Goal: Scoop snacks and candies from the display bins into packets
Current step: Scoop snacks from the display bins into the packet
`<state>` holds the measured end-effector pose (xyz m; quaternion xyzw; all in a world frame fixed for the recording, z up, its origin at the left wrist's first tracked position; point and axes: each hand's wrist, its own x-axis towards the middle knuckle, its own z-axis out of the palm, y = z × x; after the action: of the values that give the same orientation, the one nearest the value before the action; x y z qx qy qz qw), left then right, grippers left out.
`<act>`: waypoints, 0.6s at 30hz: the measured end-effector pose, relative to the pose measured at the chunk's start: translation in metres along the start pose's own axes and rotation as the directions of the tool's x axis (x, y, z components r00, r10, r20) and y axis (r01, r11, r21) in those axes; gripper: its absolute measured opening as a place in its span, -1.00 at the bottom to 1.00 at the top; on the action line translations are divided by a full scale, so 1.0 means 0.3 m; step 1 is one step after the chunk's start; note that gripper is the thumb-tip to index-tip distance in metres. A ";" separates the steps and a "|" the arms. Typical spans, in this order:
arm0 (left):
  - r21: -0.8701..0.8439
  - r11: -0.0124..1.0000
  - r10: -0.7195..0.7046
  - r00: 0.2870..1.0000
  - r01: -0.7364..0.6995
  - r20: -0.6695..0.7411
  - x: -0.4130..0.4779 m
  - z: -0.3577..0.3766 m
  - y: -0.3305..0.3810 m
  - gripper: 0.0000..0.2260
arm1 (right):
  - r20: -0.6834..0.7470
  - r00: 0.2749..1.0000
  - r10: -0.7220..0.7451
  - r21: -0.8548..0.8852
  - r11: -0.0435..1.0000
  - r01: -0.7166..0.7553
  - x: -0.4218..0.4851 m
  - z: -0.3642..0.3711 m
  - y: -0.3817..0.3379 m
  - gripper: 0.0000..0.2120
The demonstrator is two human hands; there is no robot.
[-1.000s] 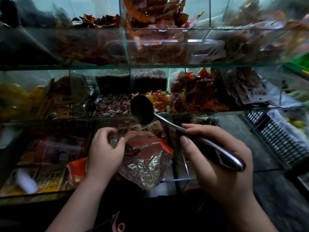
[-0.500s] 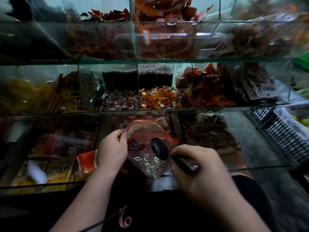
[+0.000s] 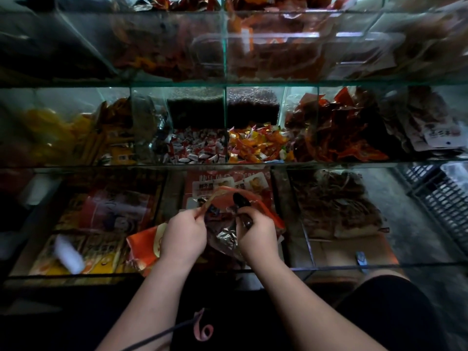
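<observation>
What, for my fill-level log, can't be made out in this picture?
Head view:
scoop load: bowl too dark, handle hidden inside the right hand.
packet contents: shadowed interior, partly covered by the left hand pinching its rim.
white object, lower left: blurred.
top bins: cut off by the upper edge.

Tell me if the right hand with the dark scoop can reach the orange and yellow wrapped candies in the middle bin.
Probably yes. The right hand grips the dark scoop in the foil packet's mouth, so it must lift out first; beyond that, nothing visible blocks the orange and yellow wrapped candies.
</observation>
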<state>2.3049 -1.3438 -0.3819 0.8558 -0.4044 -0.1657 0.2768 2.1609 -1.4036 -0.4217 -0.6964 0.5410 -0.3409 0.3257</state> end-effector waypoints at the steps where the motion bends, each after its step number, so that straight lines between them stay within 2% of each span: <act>1: -0.021 1.000 0.005 1.000 -0.005 0.011 0.007 -0.001 -0.005 -0.76 | 0.009 1.000 0.011 0.021 1.000 -0.011 0.006 0.012 -0.003 -0.80; 4: -0.086 0.996 0.005 0.999 -0.001 0.038 0.025 -0.006 -0.022 -0.72 | 0.034 0.999 0.028 0.099 0.995 -0.031 0.015 0.044 -0.011 -0.86; 9: -0.084 0.996 0.007 1.000 -0.005 0.019 0.022 -0.011 -0.041 -0.71 | 0.096 0.995 0.004 0.180 0.983 -0.021 -0.010 0.094 -0.025 -0.90; 13: -0.102 0.995 -0.004 1.000 0.006 0.018 0.014 -0.025 -0.051 -0.71 | 0.142 0.972 0.186 0.399 0.888 -0.228 0.007 0.096 -0.042 -0.80; 16: -0.149 0.989 0.003 1.000 -0.004 -0.010 0.004 -0.039 -0.046 -0.68 | 0.130 0.934 0.333 0.508 0.787 -0.351 0.027 0.068 -0.045 -0.88; 18: -0.170 0.985 -0.002 0.999 -0.004 -0.034 -0.001 -0.052 -0.042 -0.66 | 0.145 0.895 0.421 0.604 0.680 -0.417 0.033 0.035 -0.053 -0.90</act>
<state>2.3202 -1.3319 -0.3772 0.8317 -0.3843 -0.1847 0.3557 2.1798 -1.4091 -0.4134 -0.4064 0.5439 -0.4178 0.6037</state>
